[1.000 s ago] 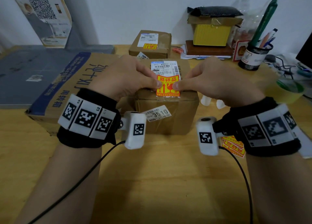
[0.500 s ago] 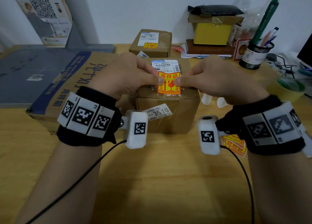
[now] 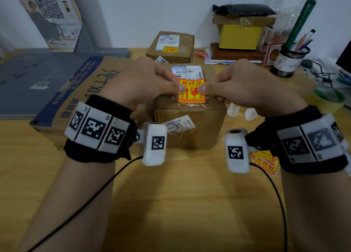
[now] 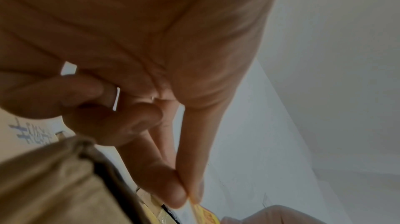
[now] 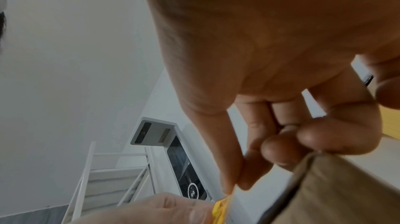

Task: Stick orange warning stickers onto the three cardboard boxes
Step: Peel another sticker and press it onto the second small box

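Now both hands' grip, left hand (image 3: 140, 84) and right hand (image 3: 245, 88), pinching orange sticker (image 3: 191, 92) over cardboard box (image 3: 190, 124)

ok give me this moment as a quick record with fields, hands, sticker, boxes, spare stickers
left hand: pinches the left edge of the orange warning sticker
right hand: pinches the sticker's right edge
sticker: held over the top of the near cardboard box, just below its white shipping label; whether it touches the box cannot be told
far cardboard box: already carries an orange sticker
large cardboard box: no orange sticker visible
spare stickers: stacked on the wooden table under the right wrist
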The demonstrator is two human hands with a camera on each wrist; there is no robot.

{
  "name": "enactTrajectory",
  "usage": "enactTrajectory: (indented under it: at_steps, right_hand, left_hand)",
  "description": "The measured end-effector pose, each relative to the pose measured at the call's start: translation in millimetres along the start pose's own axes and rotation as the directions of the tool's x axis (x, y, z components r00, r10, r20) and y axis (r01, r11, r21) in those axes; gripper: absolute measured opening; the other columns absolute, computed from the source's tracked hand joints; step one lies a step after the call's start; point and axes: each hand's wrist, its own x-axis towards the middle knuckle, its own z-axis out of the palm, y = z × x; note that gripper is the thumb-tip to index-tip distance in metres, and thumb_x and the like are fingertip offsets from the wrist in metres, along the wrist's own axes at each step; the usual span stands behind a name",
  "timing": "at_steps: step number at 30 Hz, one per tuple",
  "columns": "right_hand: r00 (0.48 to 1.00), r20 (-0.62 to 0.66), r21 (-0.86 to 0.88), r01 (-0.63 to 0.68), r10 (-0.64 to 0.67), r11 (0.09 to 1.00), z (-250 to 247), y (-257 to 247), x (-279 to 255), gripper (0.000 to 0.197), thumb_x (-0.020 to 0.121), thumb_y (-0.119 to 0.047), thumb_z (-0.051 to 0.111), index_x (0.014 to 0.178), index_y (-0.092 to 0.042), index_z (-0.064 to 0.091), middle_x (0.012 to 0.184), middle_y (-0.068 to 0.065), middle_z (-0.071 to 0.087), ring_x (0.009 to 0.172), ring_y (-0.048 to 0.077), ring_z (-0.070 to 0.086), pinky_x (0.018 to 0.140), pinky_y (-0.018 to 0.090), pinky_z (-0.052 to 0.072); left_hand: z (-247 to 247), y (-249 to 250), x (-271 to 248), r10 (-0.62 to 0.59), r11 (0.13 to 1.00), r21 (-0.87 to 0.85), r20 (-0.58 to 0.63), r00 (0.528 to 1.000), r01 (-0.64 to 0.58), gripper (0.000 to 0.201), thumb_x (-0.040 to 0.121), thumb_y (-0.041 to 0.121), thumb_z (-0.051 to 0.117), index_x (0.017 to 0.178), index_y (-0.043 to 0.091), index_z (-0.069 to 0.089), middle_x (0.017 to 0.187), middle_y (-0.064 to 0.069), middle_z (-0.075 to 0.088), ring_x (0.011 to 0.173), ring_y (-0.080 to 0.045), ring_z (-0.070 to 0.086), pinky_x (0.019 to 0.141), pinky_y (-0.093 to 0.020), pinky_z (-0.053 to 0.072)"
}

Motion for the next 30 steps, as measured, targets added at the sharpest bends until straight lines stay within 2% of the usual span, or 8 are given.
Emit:
enactTrajectory:
  at_steps: [5, 10, 13, 15, 20, 23, 26, 30]
  right_hand:
    - [0.999, 0.028, -0.019, -0.025, 0.026, 0.999, -2.0, -2.2, -1.1, 0.035, 0.085, -0.046, 0.077, 0.061, -0.021, 0.072, 0.055, -0.002, 0.058, 0.053, 0.007, 0.048, 0.054, 0.026, 0.036]
    - [0.999, 0.025, -0.054, -0.024, 0.025, 0.998, -2.0, -3.8, -2.9, 0.028, 0.086, -0.046, 0.076, 0.083, -0.019, 0.08, 0.069, 0.006, 0.066, 0.057, 0.008, 0.049, 0.051, 0.026, 0.033]
    - [1.0, 0.016, -0.081, -0.019, 0.02, 0.997, -1.6, -3.9, -3.2, 0.034, 0.087, -0.047, 0.075, 0.095, -0.014, 0.082, 0.093, 0.02, 0.074, 0.062, 0.01, 0.049, 0.052, 0.027, 0.034]
    - [1.0, 0.009, -0.089, -0.023, 0.024, 0.996, -2.0, -3.6, -3.0, 0.036, 0.087, -0.047, 0.075, 0.097, -0.013, 0.082, 0.097, 0.022, 0.073, 0.061, 0.01, 0.048, 0.051, 0.027, 0.033]
    - [1.0, 0.005, -0.102, -0.02, 0.021, 0.995, -2.0, -2.6, -2.4, 0.033, 0.086, -0.045, 0.076, 0.094, -0.014, 0.082, 0.07, 0.011, 0.064, 0.053, 0.008, 0.046, 0.034, 0.011, 0.029]
    - [1.0, -0.008, -0.107, -0.027, 0.026, 0.994, -1.8, -1.3, -1.2, 0.032, 0.086, -0.045, 0.077, 0.093, -0.014, 0.082, 0.061, 0.002, 0.057, 0.049, 0.004, 0.049, 0.032, 0.01, 0.028]
    - [1.0, -0.015, -0.103, -0.019, 0.017, 0.995, -1.6, 0.1, -0.3, 0.033, 0.086, -0.044, 0.077, 0.094, -0.013, 0.082, 0.061, 0.003, 0.057, 0.05, 0.006, 0.048, 0.032, 0.009, 0.028]
    - [1.0, -0.021, -0.112, -0.015, 0.013, 0.994, 0.0, 0.2, 0.9, 0.034, 0.086, -0.045, 0.077, 0.092, -0.011, 0.082, 0.059, 0.003, 0.055, 0.042, -0.003, 0.048, 0.032, 0.009, 0.028]
  left_hand:
    - [0.2, -2.4, 1.7, -0.038, 0.999, 0.023, 0.008, 0.999, 0.038, 0.01, 0.077, 0.032, 0.084, 0.081, 0.026, 0.076, 0.083, 0.016, 0.069, 0.065, 0.003, 0.059, 0.043, -0.005, 0.037]
    - [-0.3, -3.0, 2.1, -0.044, 0.998, 0.044, 0.019, 0.999, 0.044, 0.011, 0.077, 0.032, 0.085, 0.078, 0.026, 0.076, 0.086, 0.017, 0.07, 0.066, 0.002, 0.054, 0.041, -0.003, 0.035]
    - [0.8, -3.2, 2.1, -0.04, 0.998, 0.055, 0.018, 0.999, 0.039, 0.012, 0.075, 0.033, 0.085, 0.077, 0.027, 0.076, 0.087, 0.019, 0.068, 0.077, 0.001, 0.056, 0.055, -0.015, 0.039]
    - [0.9, -4.5, 2.7, -0.042, 0.998, 0.056, 0.021, 0.999, 0.04, 0.013, 0.074, 0.034, 0.087, 0.077, 0.027, 0.076, 0.089, 0.019, 0.068, 0.082, 0.001, 0.057, 0.061, -0.021, 0.04]
    - [0.6, -5.1, 3.1, -0.046, 0.998, 0.036, 0.028, 0.999, 0.045, 0.014, 0.072, 0.033, 0.088, 0.078, 0.025, 0.078, 0.09, 0.016, 0.071, 0.094, -0.003, 0.063, 0.083, -0.03, 0.053]
    - [2.0, -5.0, 3.0, -0.036, 0.999, 0.029, 0.017, 0.999, 0.035, 0.015, 0.072, 0.031, 0.088, 0.08, 0.024, 0.078, 0.087, 0.016, 0.071, 0.092, 0.0, 0.064, 0.084, -0.028, 0.054]
    - [2.3, -5.5, 3.3, -0.04, 0.999, 0.018, 0.018, 0.999, 0.04, 0.015, 0.072, 0.031, 0.088, 0.08, 0.023, 0.078, 0.088, 0.015, 0.072, 0.092, -0.001, 0.065, 0.083, -0.028, 0.054]
    - [2.3, -5.9, 3.6, -0.039, 0.999, 0.024, 0.022, 0.999, 0.038, 0.015, 0.073, 0.031, 0.088, 0.081, 0.024, 0.078, 0.09, 0.014, 0.072, 0.092, -0.002, 0.065, 0.081, -0.027, 0.053]
